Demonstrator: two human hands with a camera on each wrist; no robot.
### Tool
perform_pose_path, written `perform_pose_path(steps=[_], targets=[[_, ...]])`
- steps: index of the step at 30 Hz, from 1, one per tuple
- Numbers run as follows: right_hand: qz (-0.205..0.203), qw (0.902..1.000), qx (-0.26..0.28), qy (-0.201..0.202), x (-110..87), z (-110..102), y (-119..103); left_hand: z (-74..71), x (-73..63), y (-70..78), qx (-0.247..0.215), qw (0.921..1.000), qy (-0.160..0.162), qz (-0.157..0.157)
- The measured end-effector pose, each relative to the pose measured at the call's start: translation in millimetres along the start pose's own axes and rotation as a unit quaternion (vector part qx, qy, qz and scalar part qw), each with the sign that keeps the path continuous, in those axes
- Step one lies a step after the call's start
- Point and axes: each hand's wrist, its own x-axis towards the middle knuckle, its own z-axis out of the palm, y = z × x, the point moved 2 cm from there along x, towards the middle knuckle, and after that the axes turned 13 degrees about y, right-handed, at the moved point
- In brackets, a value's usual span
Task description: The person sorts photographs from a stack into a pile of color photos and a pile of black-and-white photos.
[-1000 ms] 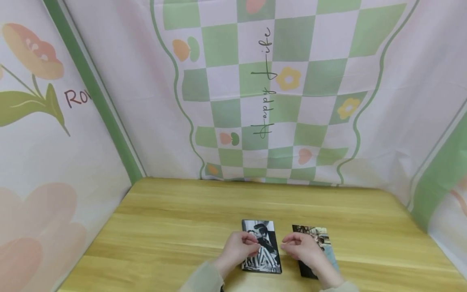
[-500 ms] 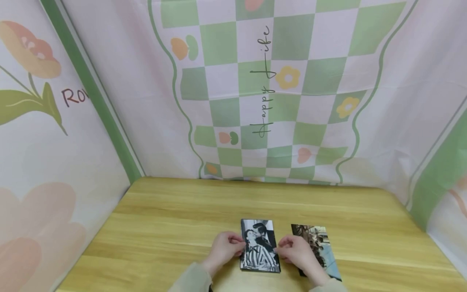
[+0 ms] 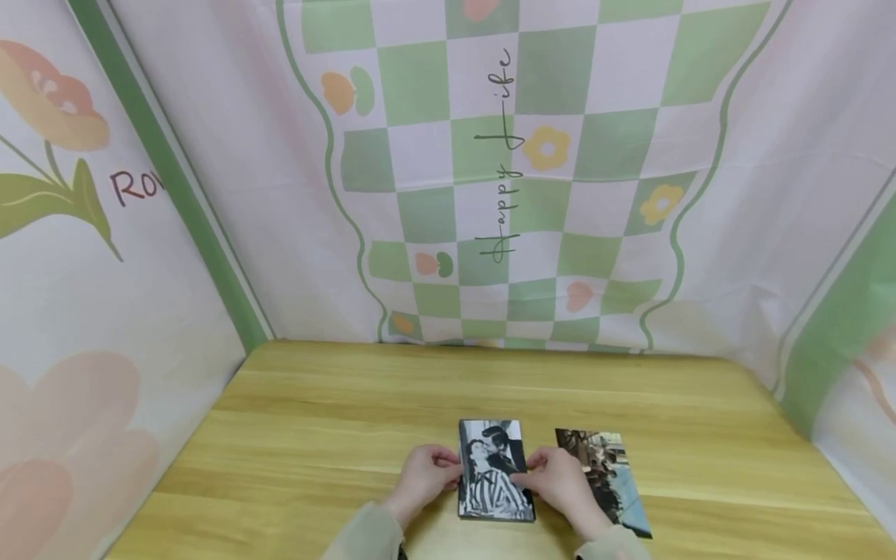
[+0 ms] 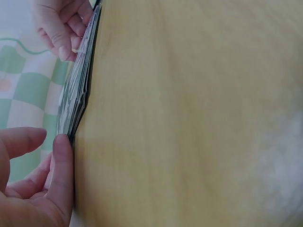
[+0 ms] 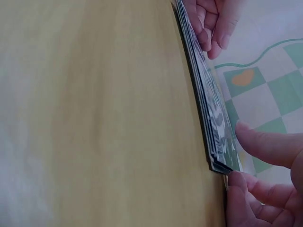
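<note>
A stack of photo cards [image 3: 495, 490] lies on the wooden table, topped by a black-and-white picture of two people, one in stripes. My left hand [image 3: 421, 480] is at its left edge. In the left wrist view, a fingertip of that hand touches the stack's near corner, and the thumb stands apart from it. At the right edge is my right hand [image 3: 562, 484], its thumb over the top picture. The right wrist view shows its fingertips at the corner of the stack [image 5: 211, 127], thumb raised away from them. Layered card edges show in both wrist views.
A colour photo card [image 3: 619, 482] lies tilted to the right of the stack, partly behind my right hand. The table [image 3: 336, 412] meets a hanging cloth [image 3: 483, 303] with green checks at its back edge. Patterned cloth [image 3: 63, 311] also hangs at the left.
My left hand has drawn back from over the top picture to the left edge. My right hand has come leftward to the right edge, uncovering more of the colour card.
</note>
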Motion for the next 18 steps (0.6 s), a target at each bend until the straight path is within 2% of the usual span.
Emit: perform_pose_path(steps=[5, 10, 14, 18], targets=[[-0.003, 1.0, -0.001, 0.008, -0.1, 3.1, -0.2, 1.2, 0.1, -0.4, 0.002, 1.0, -0.005, -0.005], [0.005, 0.9993, 0.034, 0.017, -0.5, 4.5, 1.2, 2.0, 0.3, 1.1, 0.015, 0.9998, -0.008, -0.012], [0.036, 0.9957, 0.085, 0.014, -1.3, 5.5, 1.3, 1.8, -0.2, 2.5, 0.018, 0.9997, -0.009, -0.011], [0.071, 0.9877, 0.139, 0.007, -2.4, 6.1, 0.9, 1.5, -0.9, 2.0, 0.015, 0.9998, -0.008, -0.011]])
